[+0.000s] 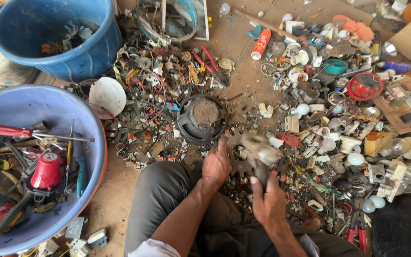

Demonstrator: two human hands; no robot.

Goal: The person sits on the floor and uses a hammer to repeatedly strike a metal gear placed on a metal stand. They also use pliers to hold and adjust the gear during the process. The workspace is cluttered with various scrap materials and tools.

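Your left hand (216, 164) rests open, fingers together, on a toothed metal gear (238, 153) that lies flat on the floor (243, 45) just past your knee. Your right hand (268, 202) is closed around the handle of a hammer (259, 153), whose blurred head hangs over the gear's right side; you cannot tell whether it touches the gear. Just beyond the gear, nearly against it, sits a round black speaker frame (201, 119) with a dusty centre. Behind that spreads a heap of wires, springs and small metal scrap (158, 71). To your right the floor is strewn with bulbs and white lamp parts (329, 143), a red wheel-shaped cap (365, 86) well beyond them, and an orange spray can (261, 44) lying tilted further back. To your left stands a big blue tub (98, 138) holding a red-handled screwdriver (5, 130), a red motor-like part (46, 170) and other tools. A second blue tub (96, 52) stands behind it, with a little scrap at its bottom. A white dome-shaped shell (107, 96) lies between the two tubs and the scrap heap. Your grey-trousered leg (162, 190) is folded under both forearms.
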